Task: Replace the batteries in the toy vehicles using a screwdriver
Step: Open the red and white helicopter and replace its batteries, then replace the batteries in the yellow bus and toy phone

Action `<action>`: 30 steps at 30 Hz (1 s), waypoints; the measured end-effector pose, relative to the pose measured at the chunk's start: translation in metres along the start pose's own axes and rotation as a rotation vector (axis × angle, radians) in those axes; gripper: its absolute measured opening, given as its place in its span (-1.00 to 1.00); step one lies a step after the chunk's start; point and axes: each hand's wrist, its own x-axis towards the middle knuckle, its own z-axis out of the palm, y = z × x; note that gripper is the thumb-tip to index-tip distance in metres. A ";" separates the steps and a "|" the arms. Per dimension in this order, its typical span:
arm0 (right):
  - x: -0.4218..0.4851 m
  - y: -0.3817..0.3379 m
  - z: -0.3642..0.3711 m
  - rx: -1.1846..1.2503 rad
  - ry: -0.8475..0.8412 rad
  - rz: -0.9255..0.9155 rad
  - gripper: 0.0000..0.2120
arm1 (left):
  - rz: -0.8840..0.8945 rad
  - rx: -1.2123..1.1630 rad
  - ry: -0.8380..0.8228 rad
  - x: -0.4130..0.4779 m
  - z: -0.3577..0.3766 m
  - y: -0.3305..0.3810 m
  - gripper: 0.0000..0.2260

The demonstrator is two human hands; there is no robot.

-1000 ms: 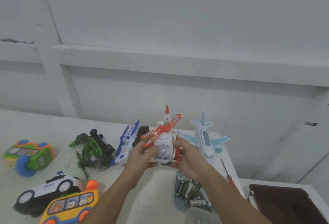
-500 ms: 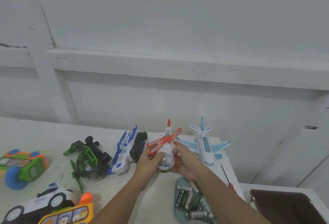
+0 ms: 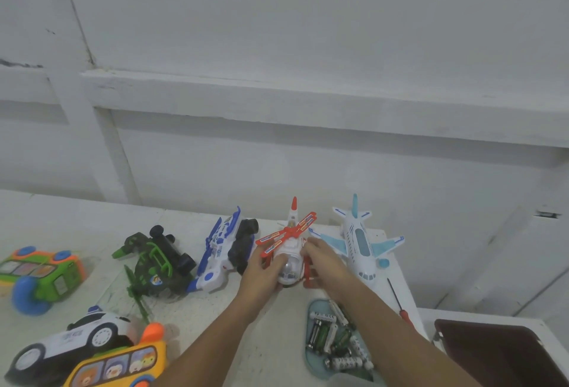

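A white toy helicopter [image 3: 290, 259] with red rotor blades sits low over the white table [image 3: 271, 343], nose toward me. My left hand [image 3: 264, 272] grips its left side and my right hand [image 3: 323, 263] grips its right side. A red-handled screwdriver [image 3: 399, 303] lies at the table's right edge. A pale blue tray [image 3: 314, 306] of loose batteries [image 3: 334, 339] sits just under my right forearm, partly hidden by it.
A white and light-blue toy airplane [image 3: 358, 245] stands right of the helicopter. To the left lie a blue-white vehicle [image 3: 223, 251], a green-black vehicle [image 3: 157, 263], a green-orange car [image 3: 40, 272], a police car [image 3: 67, 340] and a yellow bus [image 3: 120, 365]. A dark brown bin [image 3: 498, 352] sits lower right.
Both hands have lowered the helicopter from above the table down between the blue-white vehicle and the airplane. The view has shifted slightly.
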 end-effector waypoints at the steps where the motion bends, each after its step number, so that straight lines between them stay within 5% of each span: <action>1: -0.002 -0.001 -0.001 -0.060 0.047 -0.004 -0.61 | -0.007 -0.006 -0.002 -0.002 0.000 0.000 -0.71; 6: -0.019 -0.002 -0.007 -0.393 0.265 -0.187 -0.51 | 0.050 0.158 0.009 -0.011 -0.003 -0.002 -0.73; 11: -0.048 0.001 -0.002 -0.512 0.436 -0.444 -0.74 | 0.102 0.288 0.031 -0.046 -0.008 0.002 -0.54; 15: -0.069 0.000 0.025 -0.560 0.261 -0.534 -0.87 | 0.065 0.399 0.146 -0.082 -0.026 -0.002 -0.60; 18: -0.086 0.001 0.056 -0.596 0.004 -0.458 -0.94 | 0.154 0.415 0.240 -0.109 -0.045 -0.003 -0.82; 22: -0.094 0.014 0.102 -0.508 -0.265 -0.345 -0.90 | 0.313 0.455 0.436 -0.141 -0.083 -0.006 -0.83; 30: -0.107 0.040 0.171 -0.453 -0.346 -0.255 -0.80 | 0.506 0.772 0.709 -0.172 -0.186 -0.028 -0.78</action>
